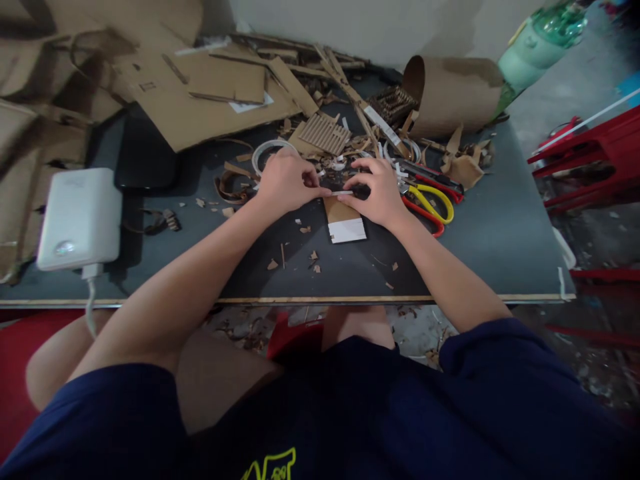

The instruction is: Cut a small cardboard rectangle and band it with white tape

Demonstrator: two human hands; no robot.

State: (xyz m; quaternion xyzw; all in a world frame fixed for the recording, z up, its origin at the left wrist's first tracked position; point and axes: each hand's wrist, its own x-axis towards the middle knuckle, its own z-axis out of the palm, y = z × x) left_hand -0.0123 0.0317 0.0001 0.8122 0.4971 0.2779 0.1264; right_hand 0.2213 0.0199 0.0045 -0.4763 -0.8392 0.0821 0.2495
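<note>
Between my two hands is a thin white strip (342,193), lying across the far end of a small cardboard piece (344,212) with a white near edge. My left hand (290,179) pinches the strip's left end between thumb and finger. At its right end, the thumb and index finger of my right hand (376,192) close on it, other fingers curved above. A ring of white tape (265,155) lies just behind my left hand. Scissors with yellow and red handles (439,205) rest to the right of my right hand, beside a dark cutter (433,175).
Cardboard sheets (200,100) and scraps are heaped along the back. A cardboard tube (457,93) and green bottle (537,50) lie at back right. On the left are a white power bank (80,217) with a cable and a black object (147,150). Small scraps dot the front.
</note>
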